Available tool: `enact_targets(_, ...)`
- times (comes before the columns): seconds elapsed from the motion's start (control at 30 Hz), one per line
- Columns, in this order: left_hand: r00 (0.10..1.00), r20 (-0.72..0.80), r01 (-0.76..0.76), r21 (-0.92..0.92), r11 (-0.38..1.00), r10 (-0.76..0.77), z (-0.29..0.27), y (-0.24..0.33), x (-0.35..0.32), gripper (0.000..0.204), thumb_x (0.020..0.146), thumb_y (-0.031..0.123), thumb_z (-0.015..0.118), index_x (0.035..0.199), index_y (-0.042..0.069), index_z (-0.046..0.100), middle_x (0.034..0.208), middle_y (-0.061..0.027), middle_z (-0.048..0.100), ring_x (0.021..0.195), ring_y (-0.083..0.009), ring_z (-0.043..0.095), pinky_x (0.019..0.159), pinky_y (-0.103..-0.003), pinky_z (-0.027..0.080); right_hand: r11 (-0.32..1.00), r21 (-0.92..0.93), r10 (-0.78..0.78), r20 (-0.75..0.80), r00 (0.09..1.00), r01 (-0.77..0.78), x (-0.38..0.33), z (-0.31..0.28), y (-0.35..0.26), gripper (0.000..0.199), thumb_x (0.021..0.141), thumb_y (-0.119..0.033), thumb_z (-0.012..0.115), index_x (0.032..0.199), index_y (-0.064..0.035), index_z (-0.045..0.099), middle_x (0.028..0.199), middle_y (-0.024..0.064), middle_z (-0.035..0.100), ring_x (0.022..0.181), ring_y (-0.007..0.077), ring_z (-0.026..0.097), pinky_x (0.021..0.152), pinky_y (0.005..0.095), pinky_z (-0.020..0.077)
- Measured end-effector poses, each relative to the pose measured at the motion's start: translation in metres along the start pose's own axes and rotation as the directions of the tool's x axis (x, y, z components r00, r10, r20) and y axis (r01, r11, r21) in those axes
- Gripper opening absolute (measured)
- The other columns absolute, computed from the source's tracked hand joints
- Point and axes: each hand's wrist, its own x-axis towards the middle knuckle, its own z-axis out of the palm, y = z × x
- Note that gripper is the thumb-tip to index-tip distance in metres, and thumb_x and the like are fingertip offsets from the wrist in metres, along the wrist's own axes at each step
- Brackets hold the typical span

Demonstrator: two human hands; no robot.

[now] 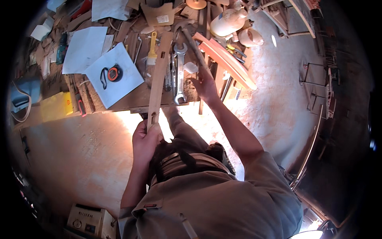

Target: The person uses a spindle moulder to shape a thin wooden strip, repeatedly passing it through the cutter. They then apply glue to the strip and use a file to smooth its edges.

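Two hands at work here, and I'm watching from overhead. My left hand (145,137) is wrapped around the near end of a long wooden slat (158,75), fingers curled tight about it just below a small slot cut through the wood. The slat runs away from me, its far length lying on the cluttered desk (131,101) and its near end hanging out past the desk edge. My right hand (205,85) is out on the desk, fingers closing round the lower end of a long wooden handle (195,49); I can't tell whether the grip is fully shut.

I judge the slat to be light, stiff and dry, rough enough not to slip, but thin, so it could flex or crack near that slot. Better to hold it by the solid end, as now.

Just beside it lie a big steel spanner (180,73), a yellow-handled brush (151,49) and, further left, a tape measure (113,73) on white paper.
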Motion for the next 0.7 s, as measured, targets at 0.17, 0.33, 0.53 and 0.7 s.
enact_targets(0.17, 0.999, -0.028, 0.030, 0.018, 0.999, -0.030, -0.006, 0.003, -0.004, 0.022, 0.090, 0.019, 0.058, 0.103, 0.001, 0.056, 0.075, -0.0041, 0.061, 0.056, -0.0074, 0.055, 0.050, -0.021, 0.046, 1.000, -0.019, -0.002, -0.172, 0.985, -0.001, 0.021, 0.035, 0.004, 0.045, 0.083, -0.016, 0.065, 0.123, -0.0019, 0.049, 0.110, 0.0234, 0.061, 0.103, 0.0397, 0.059, 0.085, 0.0438, 0.0466)
enact_targets(0.33, 1.000, -0.020, 0.008, 0.013, 1.000, -0.008, -0.011, 0.002, -0.004, 0.023, 0.090, 0.021, 0.059, 0.102, 0.001, 0.055, 0.075, -0.0041, 0.061, 0.057, -0.0074, 0.055, 0.049, -0.021, 0.044, 0.990, 0.138, 0.010, -0.201, 0.980, 0.018, 0.011, 0.028, -0.010, 0.034, 0.085, -0.016, 0.064, 0.113, -0.0008, 0.055, 0.103, 0.0210, 0.063, 0.093, 0.0350, 0.063, 0.079, 0.0399, 0.0492)
enact_targets(0.53, 1.000, 0.004, -0.016, -0.013, 1.000, 0.016, -0.010, 0.001, 0.001, 0.023, 0.091, 0.021, 0.059, 0.102, 0.001, 0.055, 0.075, -0.0048, 0.061, 0.056, -0.0075, 0.055, 0.048, -0.020, 0.044, 0.840, 0.512, 0.043, 0.268, 0.962, -0.180, -0.053, -0.031, -0.081, 0.029, 0.085, -0.005, 0.066, 0.111, -0.0019, 0.056, 0.099, 0.0070, 0.065, 0.092, 0.0114, 0.060, 0.081, 0.0266, 0.0489)
enact_targets(0.7, 0.999, -0.005, -0.036, 0.013, 0.999, 0.036, -0.007, -0.001, 0.005, 0.022, 0.090, 0.020, 0.059, 0.102, 0.001, 0.056, 0.075, -0.0045, 0.061, 0.056, -0.0073, 0.055, 0.048, -0.020, 0.043, 0.868, 0.415, 0.029, 0.508, 0.861, -0.274, -0.095, -0.038, -0.110, 0.034, 0.083, -0.015, 0.070, 0.113, -0.0029, 0.060, 0.094, 0.0070, 0.065, 0.086, 0.0126, 0.061, 0.077, 0.0278, 0.0492)
